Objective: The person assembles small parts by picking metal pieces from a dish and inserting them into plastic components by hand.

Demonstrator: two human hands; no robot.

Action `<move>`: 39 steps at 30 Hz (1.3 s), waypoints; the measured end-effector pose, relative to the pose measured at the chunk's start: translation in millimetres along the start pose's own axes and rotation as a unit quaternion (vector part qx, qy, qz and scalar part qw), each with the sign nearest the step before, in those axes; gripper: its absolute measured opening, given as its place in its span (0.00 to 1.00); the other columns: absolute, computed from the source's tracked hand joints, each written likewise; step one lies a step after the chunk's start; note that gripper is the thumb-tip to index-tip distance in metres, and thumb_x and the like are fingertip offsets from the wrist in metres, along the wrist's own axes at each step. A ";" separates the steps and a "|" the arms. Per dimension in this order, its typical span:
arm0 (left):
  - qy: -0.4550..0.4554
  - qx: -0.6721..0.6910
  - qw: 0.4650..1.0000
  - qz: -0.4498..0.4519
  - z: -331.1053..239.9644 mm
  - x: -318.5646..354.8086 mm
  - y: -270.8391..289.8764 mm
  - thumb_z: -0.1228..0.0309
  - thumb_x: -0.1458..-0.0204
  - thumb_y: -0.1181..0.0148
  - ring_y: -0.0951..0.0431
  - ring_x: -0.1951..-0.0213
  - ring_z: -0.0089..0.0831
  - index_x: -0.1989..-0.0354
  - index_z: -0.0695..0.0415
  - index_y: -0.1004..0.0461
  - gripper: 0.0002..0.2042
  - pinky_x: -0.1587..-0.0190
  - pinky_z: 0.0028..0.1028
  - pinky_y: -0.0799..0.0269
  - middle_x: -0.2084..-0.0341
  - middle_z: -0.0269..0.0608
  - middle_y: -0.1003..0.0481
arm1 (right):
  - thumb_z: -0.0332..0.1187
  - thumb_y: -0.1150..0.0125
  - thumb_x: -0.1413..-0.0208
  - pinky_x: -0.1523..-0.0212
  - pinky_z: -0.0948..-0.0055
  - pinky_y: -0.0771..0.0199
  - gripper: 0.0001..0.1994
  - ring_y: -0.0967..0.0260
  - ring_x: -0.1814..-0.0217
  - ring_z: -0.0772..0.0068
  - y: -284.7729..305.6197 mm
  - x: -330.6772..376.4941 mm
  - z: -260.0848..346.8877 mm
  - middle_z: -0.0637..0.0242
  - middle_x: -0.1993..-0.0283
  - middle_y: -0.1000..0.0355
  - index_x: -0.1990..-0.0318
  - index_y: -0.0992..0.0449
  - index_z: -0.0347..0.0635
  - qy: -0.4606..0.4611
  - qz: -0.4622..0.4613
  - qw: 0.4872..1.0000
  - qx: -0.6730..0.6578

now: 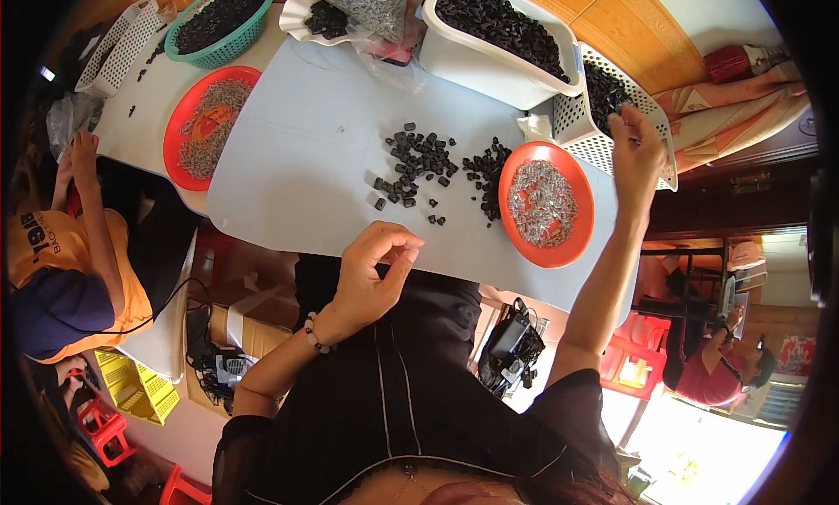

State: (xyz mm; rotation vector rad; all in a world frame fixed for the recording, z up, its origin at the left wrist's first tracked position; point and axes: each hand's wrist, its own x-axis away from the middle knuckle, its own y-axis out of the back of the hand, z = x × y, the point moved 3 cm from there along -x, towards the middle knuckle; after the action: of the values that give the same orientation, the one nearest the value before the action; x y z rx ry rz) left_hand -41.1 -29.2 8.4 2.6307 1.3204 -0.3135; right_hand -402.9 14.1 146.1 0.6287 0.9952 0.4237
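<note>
My left hand (pixel 377 265) hovers at the near edge of the pale table sheet (pixel 297 164), fingers curled with the thumb meeting the fingertips; nothing shows in it. A loose pile of small black plastic pieces (pixel 419 160) lies just beyond it. My right hand (pixel 635 148) reaches out to the right, fingertips at the rim of a white slotted basket (pixel 651 112) of black pieces; its grip is hidden. Between my hands sits an orange plate (pixel 570 243) heaped with small metal parts.
A white tub (pixel 489 72) of black pieces stands at the back, beside a bag of metal parts (pixel 367 3). Further left are a second orange plate (pixel 179 125), a green basket (pixel 218 51) and a white basket (pixel 122 42). A person in an orange shirt (pixel 79 243) sits at the left.
</note>
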 end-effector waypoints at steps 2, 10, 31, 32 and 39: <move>0.059 0.040 0.997 -0.015 3.7 -1.1 2.6 0.81 0.44 0.41 0.24 0.67 0.22 0.59 0.61 0.22 0.06 0.64 0.21 0.26 0.62 0.39 0.25 | 0.32 0.34 0.44 0.62 0.68 0.22 0.14 0.21 0.59 0.63 2.2 -20.4 -17.3 0.53 0.58 0.20 0.53 0.20 0.32 0.054 -0.024 0.983 0.171; 0.070 0.024 0.997 -0.007 7.6 -1.7 3.4 0.81 0.44 0.41 0.23 0.67 0.24 0.59 0.62 0.22 0.06 0.64 0.22 0.24 0.63 0.40 0.24 | 0.28 0.41 0.39 0.58 0.65 0.25 0.08 0.23 0.60 0.64 -104.7 46.6 82.7 0.60 0.60 0.20 0.55 0.20 0.40 0.091 0.258 0.956 -0.105; 0.179 0.227 0.957 -0.024 7.8 -5.6 5.7 0.73 0.39 0.39 0.24 0.66 0.19 0.52 0.64 0.26 0.10 0.63 0.21 0.25 0.62 0.36 0.24 | 0.22 0.32 0.52 0.64 0.68 0.27 0.09 0.27 0.65 0.64 -84.7 106.1 136.1 0.61 0.67 0.25 0.62 0.21 0.39 0.119 0.334 0.906 -0.231; 0.190 0.261 0.946 -0.033 3.0 -9.0 6.3 0.72 0.38 0.39 0.24 0.66 0.19 0.51 0.64 0.27 0.11 0.62 0.21 0.25 0.63 0.36 0.24 | 0.21 0.31 0.52 0.65 0.69 0.27 0.09 0.28 0.66 0.66 -76.2 115.3 144.1 0.62 0.68 0.25 0.62 0.21 0.39 0.126 0.357 0.889 -0.259; 0.202 0.275 0.940 0.025 11.0 -13.1 -0.6 0.71 0.37 0.40 0.24 0.69 0.22 0.57 0.65 0.28 0.10 0.65 0.23 0.25 0.68 0.38 0.24 | 0.22 0.33 0.52 0.64 0.63 0.28 0.09 0.31 0.65 0.58 -51.7 145.2 150.1 0.64 0.69 0.28 0.63 0.23 0.41 0.153 0.351 0.892 -0.240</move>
State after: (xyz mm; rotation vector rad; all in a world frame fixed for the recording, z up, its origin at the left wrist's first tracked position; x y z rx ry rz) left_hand -50.3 -41.7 1.2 3.3354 1.4430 -0.1527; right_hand -198.9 18.1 78.1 0.4569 0.8826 1.4028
